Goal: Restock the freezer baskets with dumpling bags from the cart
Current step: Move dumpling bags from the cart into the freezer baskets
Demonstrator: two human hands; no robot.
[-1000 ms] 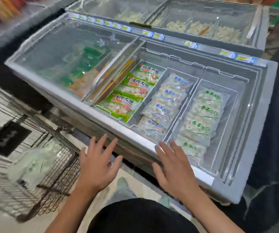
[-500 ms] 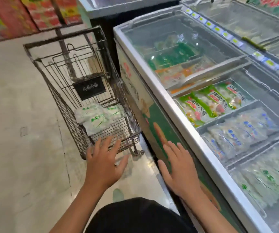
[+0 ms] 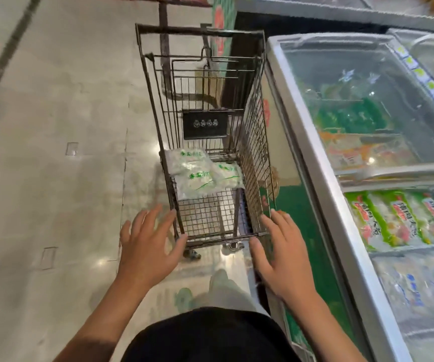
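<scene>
A dark wire cart [image 3: 255, 142] stands straight ahead on the floor, beside the freezer. Three clear dumpling bags [image 3: 200, 176] with green print lie at its bottom, toward the far half. My left hand [image 3: 149, 246] hovers open at the cart's near left corner. My right hand [image 3: 281, 254] hovers open at the near right corner. Neither hand holds anything. The chest freezer [image 3: 323, 178] runs along the right, with green-labelled bun bags [image 3: 393, 218] and blue-print dumpling bags [image 3: 419, 283] in its open baskets.
A sliding glass lid [image 3: 354, 100] covers the freezer's far half. A black sign plate [image 3: 205, 125] hangs inside the cart. Pale tiled floor [image 3: 54, 178] spreads to the left. My foot [image 3: 221, 283] is just below the cart.
My view has swung left from the freezer baskets to the cart. Both hands, open throughout, have left the freezer's front edge and now flank the cart's near end.
</scene>
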